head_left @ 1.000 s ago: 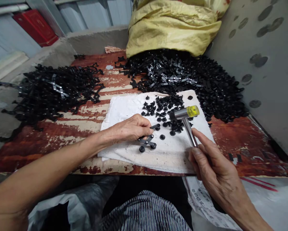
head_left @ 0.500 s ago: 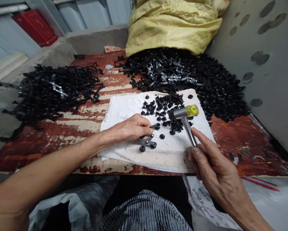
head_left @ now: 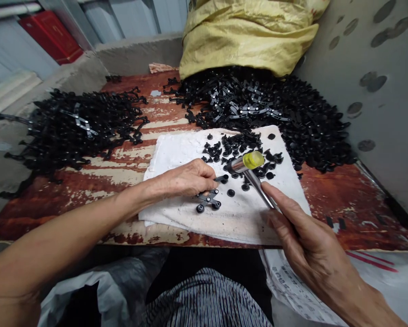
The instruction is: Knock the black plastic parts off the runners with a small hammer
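My left hand (head_left: 193, 178) is closed on a black linkage of crossed arms (head_left: 209, 198), pinning it against the white cloth (head_left: 173, 150); round black caps sit at its ends, and the fingers hide part of it. In my right hand (head_left: 302, 231) is a mallet (head_left: 258, 186) with a metal handle, a yellow plastic face and a dark face. The mallet's dark end is just above and right of the linkage's upper arm; whether they touch I cannot tell. Loose black caps (head_left: 230, 193) are scattered on the cloth beyond and beside the mallet head.
A heap of black linkages (head_left: 95, 131) lies on the left of the worn red-brown table (head_left: 125, 218). A larger heap (head_left: 309, 122) spills from a yellow sack (head_left: 248, 41) at the back. A grey spotted panel (head_left: 370, 113) rises on the right, a low concrete ledge (head_left: 139, 56) behind.
The mallet head has moved left and slightly down, closer to the linkage, as my right hand tilted it. My left hand and the linkage stay almost in place.
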`<state>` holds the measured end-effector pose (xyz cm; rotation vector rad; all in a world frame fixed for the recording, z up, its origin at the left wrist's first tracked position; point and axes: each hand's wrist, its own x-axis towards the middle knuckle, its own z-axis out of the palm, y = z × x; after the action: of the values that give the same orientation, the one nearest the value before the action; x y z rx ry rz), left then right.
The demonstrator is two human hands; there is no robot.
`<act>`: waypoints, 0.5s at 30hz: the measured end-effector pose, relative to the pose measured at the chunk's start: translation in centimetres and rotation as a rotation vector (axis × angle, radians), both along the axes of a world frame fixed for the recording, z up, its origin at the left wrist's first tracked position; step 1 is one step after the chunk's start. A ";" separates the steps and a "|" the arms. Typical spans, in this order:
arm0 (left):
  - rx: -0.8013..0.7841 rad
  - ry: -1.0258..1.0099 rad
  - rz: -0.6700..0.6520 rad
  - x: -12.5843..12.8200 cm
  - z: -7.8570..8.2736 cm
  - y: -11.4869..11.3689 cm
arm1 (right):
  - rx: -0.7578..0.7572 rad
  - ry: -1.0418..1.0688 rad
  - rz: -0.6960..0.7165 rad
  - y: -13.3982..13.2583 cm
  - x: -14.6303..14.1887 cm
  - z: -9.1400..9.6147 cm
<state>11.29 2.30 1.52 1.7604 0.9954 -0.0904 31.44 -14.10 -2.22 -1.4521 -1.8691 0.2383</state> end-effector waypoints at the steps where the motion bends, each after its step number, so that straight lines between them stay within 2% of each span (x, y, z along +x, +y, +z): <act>1: 0.005 0.013 -0.012 0.1 0.2 0.2 | 0.017 -0.007 0.010 0.0 0.0 0.4; 4: 0.025 0.028 -0.057 0.3 0.7 0.8 | 0.037 -0.009 0.019 0.0 -0.1 1.0; 7: 0.029 0.025 -0.099 0.3 1.0 1.3 | 0.027 -0.021 0.040 0.1 -0.1 0.8; 15: -0.019 0.006 -0.225 0.3 0.8 2.7 | 0.037 -0.025 0.012 0.2 0.0 0.9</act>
<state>11.54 5.03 2.30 1.8500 0.7951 -0.2460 31.41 -13.92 -1.33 -1.4250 -1.8933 0.1916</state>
